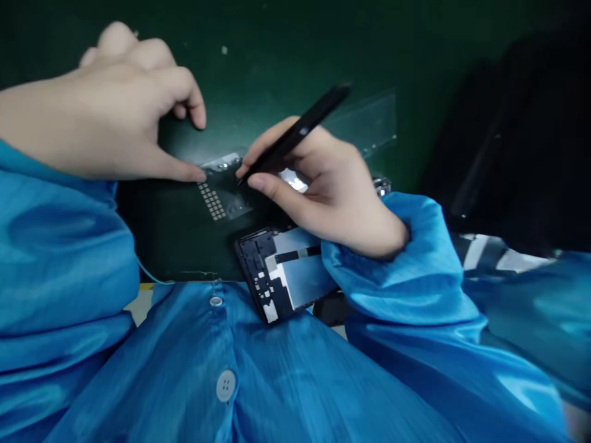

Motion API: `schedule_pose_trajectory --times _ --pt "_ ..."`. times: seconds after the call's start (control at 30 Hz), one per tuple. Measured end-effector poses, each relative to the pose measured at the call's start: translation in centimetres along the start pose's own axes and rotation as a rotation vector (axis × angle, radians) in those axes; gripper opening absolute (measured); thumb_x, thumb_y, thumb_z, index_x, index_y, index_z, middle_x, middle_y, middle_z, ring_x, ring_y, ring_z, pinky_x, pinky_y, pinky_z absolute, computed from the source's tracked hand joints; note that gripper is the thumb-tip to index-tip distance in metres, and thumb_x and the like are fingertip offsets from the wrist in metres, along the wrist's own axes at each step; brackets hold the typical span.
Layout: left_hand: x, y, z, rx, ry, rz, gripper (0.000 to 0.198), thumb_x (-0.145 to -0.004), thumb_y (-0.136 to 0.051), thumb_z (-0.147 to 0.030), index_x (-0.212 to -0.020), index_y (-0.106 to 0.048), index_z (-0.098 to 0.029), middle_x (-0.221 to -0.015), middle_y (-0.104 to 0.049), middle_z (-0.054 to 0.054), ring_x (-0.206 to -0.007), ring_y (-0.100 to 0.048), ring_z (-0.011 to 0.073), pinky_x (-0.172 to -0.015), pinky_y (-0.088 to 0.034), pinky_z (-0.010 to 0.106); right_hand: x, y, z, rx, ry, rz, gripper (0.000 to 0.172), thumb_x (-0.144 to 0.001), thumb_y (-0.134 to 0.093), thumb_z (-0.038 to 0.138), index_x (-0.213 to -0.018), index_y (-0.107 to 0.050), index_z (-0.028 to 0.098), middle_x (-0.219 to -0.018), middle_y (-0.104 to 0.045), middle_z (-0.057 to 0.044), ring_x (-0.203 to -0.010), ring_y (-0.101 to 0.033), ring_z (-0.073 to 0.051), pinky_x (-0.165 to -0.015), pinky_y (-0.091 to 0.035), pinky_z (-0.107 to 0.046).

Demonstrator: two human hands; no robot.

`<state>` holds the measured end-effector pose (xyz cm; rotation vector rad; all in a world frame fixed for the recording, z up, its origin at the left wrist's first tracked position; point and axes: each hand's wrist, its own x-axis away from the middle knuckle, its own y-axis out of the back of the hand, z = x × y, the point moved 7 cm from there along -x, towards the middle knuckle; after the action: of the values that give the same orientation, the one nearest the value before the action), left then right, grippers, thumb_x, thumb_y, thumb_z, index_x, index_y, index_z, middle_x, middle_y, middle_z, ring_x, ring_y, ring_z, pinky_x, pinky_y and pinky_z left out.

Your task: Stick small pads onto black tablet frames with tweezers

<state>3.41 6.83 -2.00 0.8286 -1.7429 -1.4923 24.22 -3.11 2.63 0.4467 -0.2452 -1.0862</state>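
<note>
The open phone body [281,271] lies at the near edge of the green desk [258,67]. Just past its upper-left corner lies a clear film sheet [231,200] carrying a grid of tiny pale pads [212,201]. The left hand [115,111], further left of the phone body, pins that film with its thumb tip. Its grip is apart, fingers arched, clamped on nothing. The right hand [332,191], its wrist over the phone body, has its grip closed on black tweezers [295,135], held like a pen with the tip down at the film's right edge. Whether the tweezer tips are together is too small to tell.

The film looks thin, limp and slippery, likely to slide or curl unless pressed flat. The pads seem almost weightless, probably tacky and easily creased, so a corner taken with the tweezer tip suits them better than fingers. A second clear strip [369,120] lies well beyond the phone body, to the right.
</note>
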Motion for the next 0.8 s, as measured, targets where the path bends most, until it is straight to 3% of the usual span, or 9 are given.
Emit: schedule_pose_trajectory --times 0.03,0.1,0.13,0.2,0.3,0.43,0.63,0.73,0.8 --pt "0.0 -0.2 -0.7 0.075 -0.025 0.107 0.117 -0.075 -0.021 -0.092 -0.123 -0.076 0.000 -0.115 -0.056 0.002 -0.149 -0.059 0.0392 -0.104 -0.045 0.066 -0.8 -1.1 -0.6 -0.003 0.011 0.058 0.021 -0.110 -0.070 0.047 -0.117 -0.071 0.027 -0.117 -0.081 -0.004 -0.110 -0.079 -0.022 -0.103 -0.068 -0.039" --pt "0.2 -0.2 -1.8 0.189 -0.040 0.238 0.098 -0.069 -0.067 -0.085 -0.133 -0.075 -0.012 -0.131 -0.054 0.004 -0.158 -0.045 0.0446 -0.116 -0.045 0.068 -1.7 -2.6 -1.5 -0.017 0.016 0.120 0.023 -0.111 -0.068 0.049 -0.117 -0.071 0.027 -0.116 -0.081 -0.005 -0.109 -0.080 -0.022 -0.102 -0.068 -0.039" --pt "0.3 0.0 -2.1 0.205 -0.023 0.243 0.091 -0.067 -0.082 -0.075 -0.135 -0.075 -0.016 -0.135 -0.053 0.004 -0.159 -0.043 0.0441 -0.121 -0.044 0.068 -1.8 -3.0 -1.7 -0.023 0.012 0.121 0.024 -0.111 -0.068 0.050 -0.118 -0.071 0.027 -0.116 -0.081 -0.005 -0.109 -0.080 -0.023 -0.103 -0.068 -0.040" --pt "0.4 0.2 -2.3 0.225 -0.004 0.244 0.086 -0.066 -0.093 -0.062 -0.136 -0.074 -0.017 -0.136 -0.054 0.004 -0.159 -0.042 0.0432 -0.127 -0.041 0.071 -1.7 -3.2 -1.8 -0.026 -0.003 0.099 0.027 -0.110 -0.069 0.052 -0.118 -0.072 0.027 -0.116 -0.081 -0.005 -0.111 -0.080 -0.024 -0.106 -0.067 -0.041" --pt "0.4 0.4 -2.3 0.272 0.026 0.257 0.083 -0.066 -0.100 -0.055 -0.135 -0.075 -0.017 -0.136 -0.057 0.003 -0.158 -0.043 0.0424 -0.131 -0.036 0.075 -1.6 -3.2 -1.4 -0.001 -0.011 0.073 0.028 -0.109 -0.071 0.052 -0.117 -0.073 0.026 -0.115 -0.081 -0.005 -0.114 -0.080 -0.024 -0.108 -0.066 -0.039" --pt "0.3 0.4 -2.3 0.228 0.036 0.278 0.081 -0.065 -0.106 -0.045 -0.137 -0.074 -0.024 -0.147 -0.059 0.004 -0.160 -0.042 0.0407 -0.132 -0.042 0.073 -1.7 -3.3 -1.2 0.038 -0.014 0.067 0.025 -0.109 -0.071 0.049 -0.119 -0.073 0.026 -0.115 -0.082 -0.005 -0.114 -0.080 -0.024 -0.105 -0.067 -0.039" --pt "0.3 0.3 -2.5 0.220 0.035 0.268 0.082 -0.066 -0.107 -0.047 -0.139 -0.073 -0.029 -0.146 -0.060 0.005 -0.153 -0.046 0.0412 -0.130 -0.045 0.072 -2.4 -3.8 -1.4 0.010 -0.025 0.139 0.014 -0.108 -0.074 0.041 -0.112 -0.073 0.028 -0.118 -0.082 -0.003 -0.113 -0.079 -0.023 -0.107 -0.064 -0.039" --pt "0.1 -0.1 -2.0 0.220 0.040 0.277 0.069 -0.081 -0.095 -0.051 -0.138 -0.074 -0.017 -0.141 -0.056 0.007 -0.159 -0.040 0.0438 -0.127 -0.041 0.076 -3.0 -3.2 -1.9 -0.210 -0.095 0.115 0.019 -0.100 -0.084 0.042 -0.104 -0.074 0.027 -0.110 -0.083 -0.002 -0.104 -0.079 -0.022 -0.096 -0.066 -0.037" --pt "-0.2 -0.2 -1.0 0.339 0.098 0.204 0.054 -0.088 -0.087 -0.053 -0.122 -0.080 -0.012 -0.126 -0.061 0.006 -0.157 -0.045 0.0403 -0.129 -0.037 0.077 -2.2 -1.4 -2.2 -0.459 -0.165 -0.027 0.021 -0.095 -0.089 0.040 -0.102 -0.074 0.026 -0.103 -0.085 -0.001 -0.091 -0.078 -0.021 -0.080 -0.065 -0.035"
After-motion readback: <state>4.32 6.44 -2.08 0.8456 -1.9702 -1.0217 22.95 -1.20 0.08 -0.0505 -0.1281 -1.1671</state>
